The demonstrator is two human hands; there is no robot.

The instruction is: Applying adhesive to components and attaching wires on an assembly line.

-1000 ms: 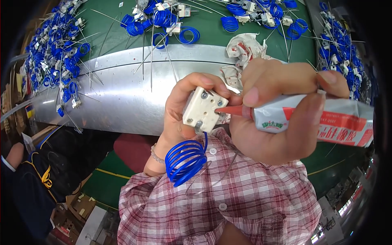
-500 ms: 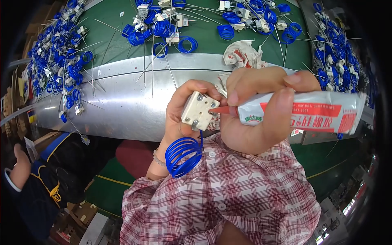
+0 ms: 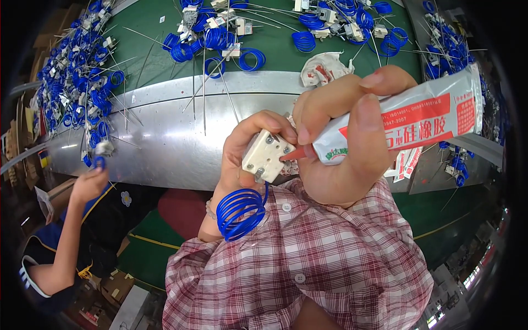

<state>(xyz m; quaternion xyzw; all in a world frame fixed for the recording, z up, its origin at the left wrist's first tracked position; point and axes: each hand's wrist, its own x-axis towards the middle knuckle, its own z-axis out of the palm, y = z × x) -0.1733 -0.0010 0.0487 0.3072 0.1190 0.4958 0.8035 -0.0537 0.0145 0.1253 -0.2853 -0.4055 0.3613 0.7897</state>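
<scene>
A small off-white thermostat block (image 3: 266,158), with screws and small holes on its face, is gripped between the fingers and thumb of my left hand (image 3: 232,157). From its lower side hangs a coil of thin blue tubing (image 3: 240,214). My right hand (image 3: 342,170) is wrapped round a soft white-and-red sealant tube (image 3: 421,118) held slantwise, its rear end up to the right. The tube's reddish nozzle (image 3: 295,154) meets the right edge of the block's face. Whether any sealant is coming out is hidden at the tip.
Heaps of similar thermostats with blue coils and thin metal rods lie on the green belt (image 3: 147,33) and at both sides. A stained crumpled tissue (image 3: 325,69) rests by the metal edge (image 3: 148,143). At left, a co-worker's hand (image 3: 89,186) reaches to a thermostat.
The sealant tube has tilted, its rear end rising, while the block has shifted slightly left and turned a little. The co-worker's arm has come in toward the left heap.
</scene>
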